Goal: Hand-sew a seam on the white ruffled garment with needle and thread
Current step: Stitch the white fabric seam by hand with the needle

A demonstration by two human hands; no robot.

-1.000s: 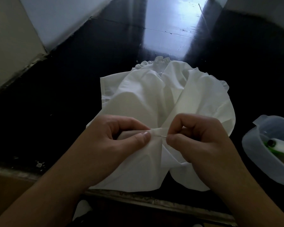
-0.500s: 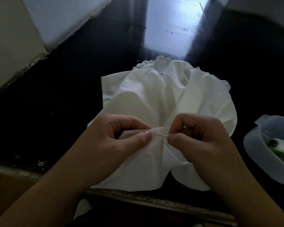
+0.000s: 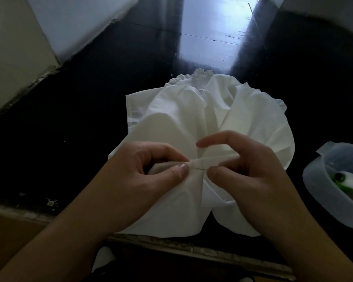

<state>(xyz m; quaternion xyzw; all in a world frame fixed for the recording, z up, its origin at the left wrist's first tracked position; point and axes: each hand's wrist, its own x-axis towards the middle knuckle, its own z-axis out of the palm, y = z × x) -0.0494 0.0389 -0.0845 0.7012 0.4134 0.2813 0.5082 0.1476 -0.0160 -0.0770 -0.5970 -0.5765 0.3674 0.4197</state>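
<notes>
Left hand curled round a bunched fold of the white ruffled garment, thumb tip pressing the fold against the index finger, pinch tight. Right hand just beside it, thumb and a lower finger nipping the near end of the needle; index finger lifted and extended straight out over the cloth, other fingers curled loosely under. Needle thin, lying nearly level between the two thumb tips, far end entering the pinched fold. Thread too fine to make out.

Garment spread in a rumpled heap on a glossy black tabletop, close to the near edge, centre of view. Gathered ruffle trim along far edge and down the right side. Straight hemmed edge on the left. Lower lobes of cloth draped toward the worn table edge, beneath both wrists.

At right, well apart from garment, a translucent plastic container, partly cut off by the frame. Inside: a white cylindrical item with dark end and something green under it; kind not identifiable.

Bright window glare on tabletop beyond the garment. Pale wall upper left, meeting the table along a scuffed strip. Both forearms bare, entering from bottom corners.
</notes>
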